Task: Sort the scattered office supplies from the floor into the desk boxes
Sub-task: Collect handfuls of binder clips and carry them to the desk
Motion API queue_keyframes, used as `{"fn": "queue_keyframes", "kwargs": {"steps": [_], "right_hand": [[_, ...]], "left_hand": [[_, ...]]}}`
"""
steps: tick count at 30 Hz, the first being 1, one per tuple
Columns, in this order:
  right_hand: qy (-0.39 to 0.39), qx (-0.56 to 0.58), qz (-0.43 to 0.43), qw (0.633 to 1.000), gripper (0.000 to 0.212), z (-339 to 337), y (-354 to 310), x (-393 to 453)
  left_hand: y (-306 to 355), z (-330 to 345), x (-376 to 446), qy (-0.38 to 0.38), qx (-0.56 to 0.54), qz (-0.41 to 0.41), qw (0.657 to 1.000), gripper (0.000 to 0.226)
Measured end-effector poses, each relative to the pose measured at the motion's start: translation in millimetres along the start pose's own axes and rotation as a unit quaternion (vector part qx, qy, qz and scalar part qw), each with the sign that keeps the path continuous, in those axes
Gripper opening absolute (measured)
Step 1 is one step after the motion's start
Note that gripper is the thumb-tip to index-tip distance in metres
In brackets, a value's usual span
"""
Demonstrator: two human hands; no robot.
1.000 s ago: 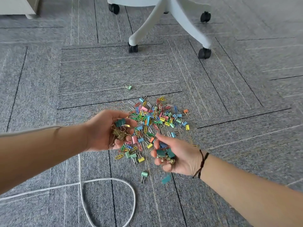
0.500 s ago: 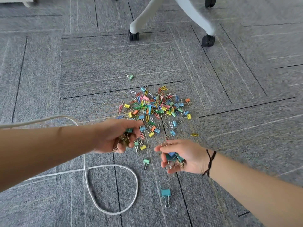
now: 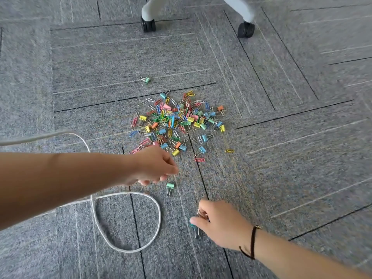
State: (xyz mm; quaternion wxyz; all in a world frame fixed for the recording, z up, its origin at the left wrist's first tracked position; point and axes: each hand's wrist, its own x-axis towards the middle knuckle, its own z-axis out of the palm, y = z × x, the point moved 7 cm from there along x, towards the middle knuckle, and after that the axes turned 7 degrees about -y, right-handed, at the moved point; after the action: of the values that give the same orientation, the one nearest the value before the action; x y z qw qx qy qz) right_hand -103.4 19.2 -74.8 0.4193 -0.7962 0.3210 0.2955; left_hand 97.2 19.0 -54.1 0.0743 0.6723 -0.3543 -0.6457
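Note:
A pile of coloured binder clips and paper clips (image 3: 177, 121) lies on the grey carpet. My left hand (image 3: 155, 166) hovers palm down at the pile's near edge, fingers curled under; what it holds is hidden. A green binder clip (image 3: 170, 186) lies just beside its fingertips. Nearer to me, my right hand (image 3: 219, 222) keeps some metal clip handles in its curled fingers and pinches a teal binder clip (image 3: 194, 228) that lies on the carpet. No desk boxes are in view.
A white cord (image 3: 128, 218) loops on the carpet under my left forearm. Two casters of a white office chair (image 3: 148, 25) (image 3: 245, 30) stand beyond the pile. A lone green clip (image 3: 147, 79), a pink paper clip (image 3: 199, 159) and a yellow one (image 3: 229, 151) lie apart.
A teal clip dropped from my right hand to the carpet; that hand moved back towards me and now pinches it. My left hand turned palm down, hiding its clips.

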Motion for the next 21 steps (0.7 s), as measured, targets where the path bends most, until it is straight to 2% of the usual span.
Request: {"fn": "queue_keyframes", "kwargs": {"steps": [3, 7, 14, 16, 18, 19, 20, 21], "right_hand": [[0.016, -0.028, -0.004, 0.999, 0.04, 4.6, -10.8, 2.3], [0.06, -0.014, 0.01, 0.998, 0.04, -3.3, -14.0, 0.3], [0.086, -0.185, -0.017, 0.979, 0.037, 6.4, -31.7, 5.9], [0.087, -0.201, -0.018, 0.976, 0.034, 8.8, -33.6, 8.9], [0.075, -0.167, -0.032, 0.983, 0.028, 7.7, -35.3, 9.9], [0.059, -0.111, -0.04, 0.991, 0.028, 5.1, -34.6, 10.0], [0.034, -0.019, -0.042, 0.998, 0.027, 0.5, -31.4, 11.2], [0.005, 0.119, -0.039, 0.992, 0.025, -7.2, -27.0, 11.4]], "left_hand": [[-1.2, -0.6, 0.6, 0.005, 0.017, 0.004, 1.0, 0.013], [-6.2, 2.1, -2.4, -0.005, 0.03, 0.0, 1.0, 0.017], [-12.0, -9.2, -3.2, 0.023, -0.001, -0.022, 0.999, 0.032], [-10.6, -10.0, -3.4, 0.026, -0.015, -0.023, 0.999, 0.035], [-10.2, -10.6, -4.2, 0.027, -0.028, -0.022, 0.999, 0.037], [-11.0, -10.7, -4.7, 0.027, -0.033, -0.02, 0.999, 0.037], [-12.5, -11.0, -4.9, 0.026, -0.038, -0.02, 0.999, 0.037], [-14.8, -11.1, -4.6, 0.025, -0.042, -0.021, 0.999, 0.037]]}}
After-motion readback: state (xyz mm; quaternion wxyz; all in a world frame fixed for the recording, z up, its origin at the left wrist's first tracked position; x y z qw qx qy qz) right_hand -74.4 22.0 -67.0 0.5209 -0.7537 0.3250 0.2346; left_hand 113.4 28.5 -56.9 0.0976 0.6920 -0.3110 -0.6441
